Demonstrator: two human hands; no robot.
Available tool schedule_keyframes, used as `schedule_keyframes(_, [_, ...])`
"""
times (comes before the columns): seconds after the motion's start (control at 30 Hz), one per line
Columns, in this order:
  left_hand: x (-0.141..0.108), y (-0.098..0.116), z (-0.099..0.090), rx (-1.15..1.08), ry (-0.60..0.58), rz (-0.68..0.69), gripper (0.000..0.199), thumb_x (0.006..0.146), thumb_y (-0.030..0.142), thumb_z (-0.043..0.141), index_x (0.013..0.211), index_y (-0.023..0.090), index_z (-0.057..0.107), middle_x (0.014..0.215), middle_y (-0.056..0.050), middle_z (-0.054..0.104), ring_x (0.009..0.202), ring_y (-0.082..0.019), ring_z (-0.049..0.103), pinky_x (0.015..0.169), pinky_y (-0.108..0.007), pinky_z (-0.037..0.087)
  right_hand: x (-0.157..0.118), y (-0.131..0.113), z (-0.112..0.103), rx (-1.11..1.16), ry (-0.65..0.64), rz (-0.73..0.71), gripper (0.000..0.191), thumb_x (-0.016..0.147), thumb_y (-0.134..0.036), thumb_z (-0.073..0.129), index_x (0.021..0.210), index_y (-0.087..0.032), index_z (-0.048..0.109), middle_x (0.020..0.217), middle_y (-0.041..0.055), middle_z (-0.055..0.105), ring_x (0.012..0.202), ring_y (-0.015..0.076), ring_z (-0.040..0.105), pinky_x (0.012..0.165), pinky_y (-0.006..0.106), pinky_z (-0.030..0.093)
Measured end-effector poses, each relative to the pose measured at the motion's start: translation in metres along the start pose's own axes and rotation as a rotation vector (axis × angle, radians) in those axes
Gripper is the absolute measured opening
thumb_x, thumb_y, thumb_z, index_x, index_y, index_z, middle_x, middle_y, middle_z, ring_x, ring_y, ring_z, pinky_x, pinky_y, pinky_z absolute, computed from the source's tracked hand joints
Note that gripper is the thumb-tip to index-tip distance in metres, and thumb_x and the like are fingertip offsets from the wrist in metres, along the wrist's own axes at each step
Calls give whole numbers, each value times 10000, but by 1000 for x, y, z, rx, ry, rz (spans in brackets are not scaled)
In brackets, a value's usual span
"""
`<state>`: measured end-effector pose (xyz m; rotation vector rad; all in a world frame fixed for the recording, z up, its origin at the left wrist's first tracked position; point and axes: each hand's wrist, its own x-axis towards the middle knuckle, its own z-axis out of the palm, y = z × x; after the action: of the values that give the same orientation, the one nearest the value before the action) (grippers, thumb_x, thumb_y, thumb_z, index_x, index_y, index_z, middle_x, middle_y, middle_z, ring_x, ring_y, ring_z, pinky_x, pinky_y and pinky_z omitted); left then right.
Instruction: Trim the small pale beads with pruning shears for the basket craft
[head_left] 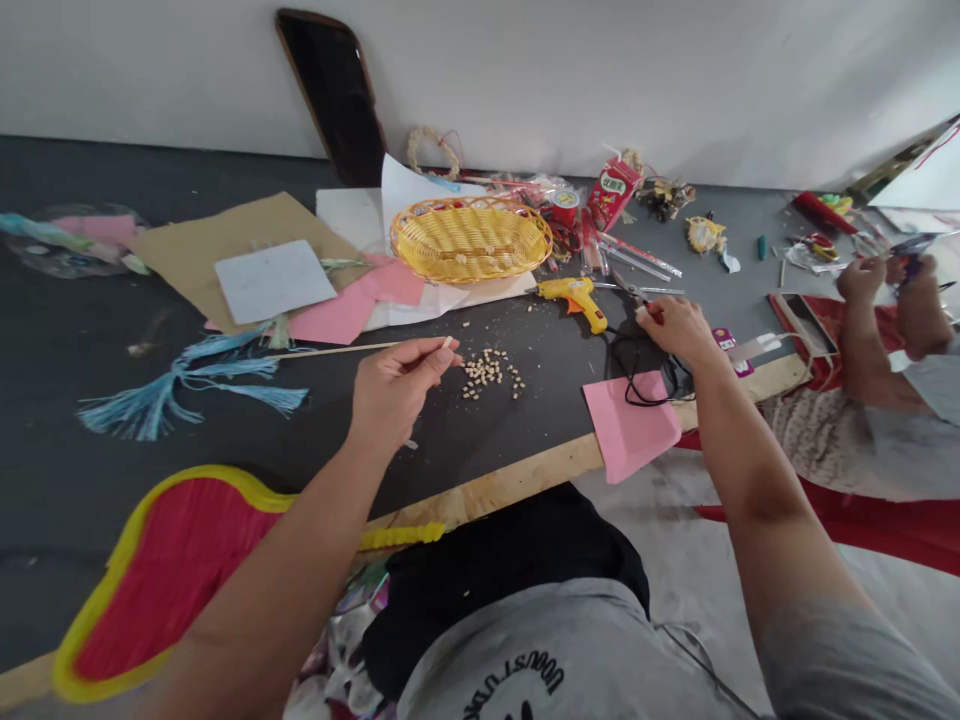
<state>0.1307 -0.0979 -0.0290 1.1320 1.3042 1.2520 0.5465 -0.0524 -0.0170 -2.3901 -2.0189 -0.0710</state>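
Note:
My left hand (397, 385) is closed, thumb and fingers pinching a long thin pale stalk (330, 350). One end of the stalk pokes out at my fingertips; the rest runs left over the dark table. Just right of that hand lies a loose pile of small cut pale pieces (487, 372). Farther right, my right hand (679, 328) closes its fingers round the handle end of what look like scissors (628, 288), their grey blades pointing away to the left. The handles are mostly covered by my fingers. A yellow glue gun (576, 300) lies beside them.
A yellow woven basket (471, 240) sits behind the pile. Blue tassels (172, 385) and a red, yellow-edged fan shape (187, 570) lie left. Pink paper (630, 425) overhangs the front edge (495, 480) near a black cord (637, 385). Another person's hands (892, 285) work at right.

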Motion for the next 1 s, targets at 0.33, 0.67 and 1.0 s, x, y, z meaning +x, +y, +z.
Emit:
schedule_keyframes(0.33, [2, -3, -4, -52, -44, 6, 281, 788, 428, 766, 931, 189, 802, 784, -51, 772, 548, -86, 506, 549, -228, 431, -10, 6, -20, 270, 246, 202, 256, 875, -458, 576, 890, -217, 661, 881, 115, 699, 884, 282, 638, 814, 433, 490])
schedule_keyframes(0.67, [2, -4, -4, -70, -54, -1, 316, 767, 456, 784, 908, 174, 795, 789, -71, 775, 535, -93, 502, 529, -238, 424, -30, -89, -43, 1569, -45, 15, 392, 650, -425, 831, 810, -259, 513, 959, 21, 724, 740, 172, 688, 586, 311, 581])
schedule_keyframes(1.0, [-1, 4, -2, -221, -18, -13, 401, 726, 544, 826, 864, 170, 780, 716, -60, 744, 509, -89, 473, 508, -248, 391, -57, -167, -42, 1556, -502, -481, 254, 752, -291, 686, 921, -260, 498, 1305, 88, 672, 846, 207, 723, 675, 382, 592])
